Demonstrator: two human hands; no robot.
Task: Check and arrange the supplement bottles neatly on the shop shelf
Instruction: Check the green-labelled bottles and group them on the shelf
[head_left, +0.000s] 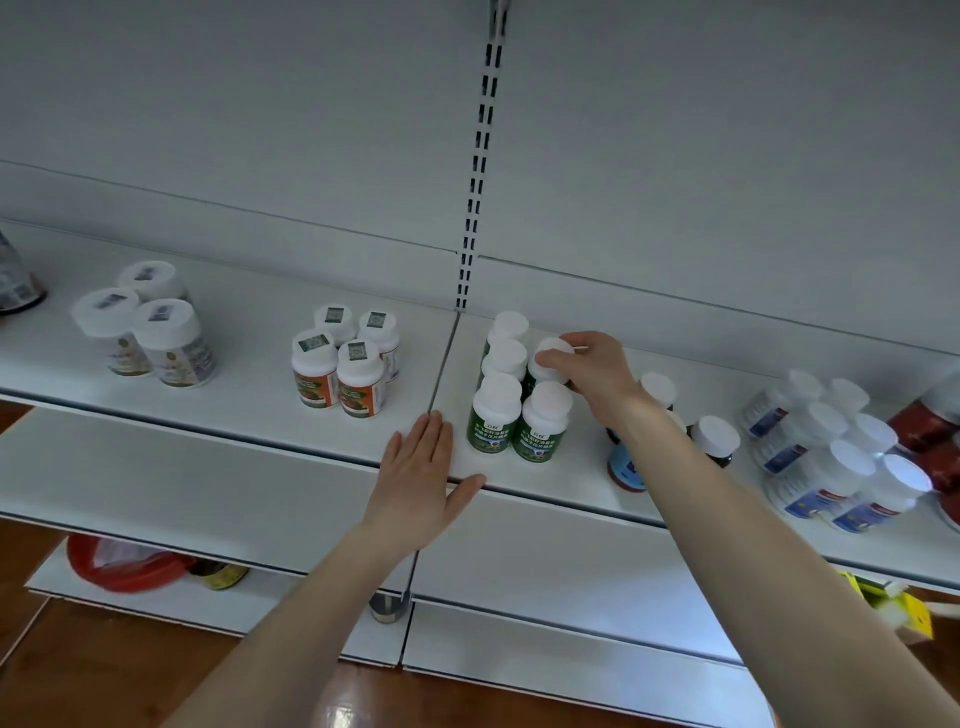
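Observation:
Several green-labelled supplement bottles (494, 415) with white caps stand in two rows on the white shelf (249, 410), just right of the centre seam. My right hand (592, 374) grips the white cap of a green bottle (551, 358) in the back of the right row. My left hand (422, 467) lies flat with straight fingers on the shelf's front edge, left of the green bottles.
Orange-labelled bottles (343, 364) and three larger white jars (145, 327) stand to the left. Dark bottles (714, 439) sit behind my right forearm, blue-labelled ones (821, 457) and red items (930, 431) farther right. A slotted upright (480, 171) rises behind. Lower shelves hold a red bag (119, 564).

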